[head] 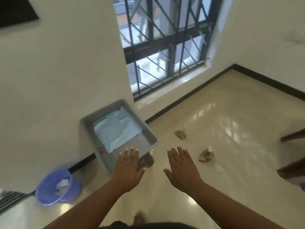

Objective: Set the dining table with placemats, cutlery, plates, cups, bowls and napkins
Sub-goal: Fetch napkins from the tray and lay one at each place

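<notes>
1. A grey plastic tub [149,137] is seen on the glossy floor [231,129] against the white wall [57,80], at about 11 o'clock from the hands. Folded pale blue cloths [117,129] are held inside it, with a bit of pink showing at the tub's near left corner.
2. The left hand [127,171] is stretched forward, palm down, fingers straight and close together; nothing is gripped. Its fingertips are seen over the tub's near rim, though contact cannot be told.
3. The right hand [182,169] is held out alongside, palm down, fingers straight and slightly spread, thumb out to the side; nothing is held or touched.
4. Both forearms are extended from the lower edge, roughly parallel.
5. No writing or labels can be read anywhere.
6. Two crumpled brown paper lumps [180,134] [206,154] are seen at 1 o'clock of the right hand.
7. A purple bin [54,187] holding crumpled paper stands at 8 o'clock.
8. A barred window [165,43] is seen at 12 o'clock.
</notes>
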